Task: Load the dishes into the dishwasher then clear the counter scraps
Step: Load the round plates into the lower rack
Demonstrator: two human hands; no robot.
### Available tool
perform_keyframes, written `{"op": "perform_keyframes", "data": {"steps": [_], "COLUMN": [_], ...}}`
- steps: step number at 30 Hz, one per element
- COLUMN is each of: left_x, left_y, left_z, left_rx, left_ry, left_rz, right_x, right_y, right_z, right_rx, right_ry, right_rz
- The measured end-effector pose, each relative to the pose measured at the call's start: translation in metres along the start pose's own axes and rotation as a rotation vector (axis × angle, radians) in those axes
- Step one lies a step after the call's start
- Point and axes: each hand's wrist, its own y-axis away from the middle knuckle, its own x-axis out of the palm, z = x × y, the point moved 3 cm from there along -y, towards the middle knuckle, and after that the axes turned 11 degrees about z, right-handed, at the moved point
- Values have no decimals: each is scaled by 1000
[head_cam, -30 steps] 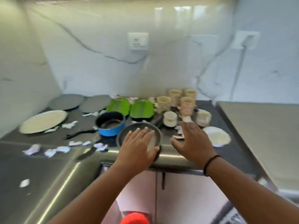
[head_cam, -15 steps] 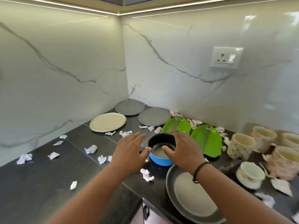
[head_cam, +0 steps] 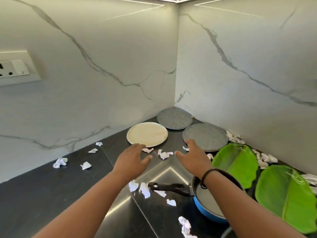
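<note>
A cream plate [head_cam: 147, 134] lies flat on the black counter [head_cam: 42, 194] near the corner. Two grey speckled plates [head_cam: 174, 118] [head_cam: 205, 136] lie behind and to its right. My left hand [head_cam: 131, 159] hovers open just in front of the cream plate, holding nothing. My right hand [head_cam: 193, 156] hovers open at the near edge of the nearer grey plate, also holding nothing. A blue saucepan [head_cam: 208, 206] with a black handle [head_cam: 169, 187] sits under my right forearm. Crumpled paper scraps [head_cam: 164, 154] lie between my hands.
Two green leaf-shaped plates [head_cam: 235, 163] [head_cam: 288, 196] lie along the right wall with paper scraps [head_cam: 265, 158] behind them. More scraps [head_cam: 60, 162] [head_cam: 185, 226] are scattered over the counter. Marble walls meet in the corner; a socket plate [head_cam: 15, 68] is on the left wall.
My view has swung left toward the corner. Both hands left the pan and blue saucepan and moved forward toward the cream and grey plates, still holding nothing.
</note>
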Motion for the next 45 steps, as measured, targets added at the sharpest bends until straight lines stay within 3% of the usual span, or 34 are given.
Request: {"op": "perform_keyframes", "data": {"steps": [10,14,24,31,39,45], "left_x": [13,22,21,-5,-44,-48], "left_y": [-141,-177,-216,-183,-141,-110], "left_z": [124,154,171,168,82,-10], "left_rx": [-378,-457,-574,-601,-379,-140], "left_ry": [842,1158,1184,1221,1356,1340], "left_rz": [-21,15,-30,11,154,383], "right_x": [49,70,97,88,-1,-76], "right_y": [-146,-185,-219,-184,-78,38], "right_z": [17,19,29,50,66,33], "right_rx": [337,449,552,485,295,252], "right_ry": [-464,-783,-1151,-1115,-1147,-1111], "right_rz": [81,85,52,113,-102,-328]}}
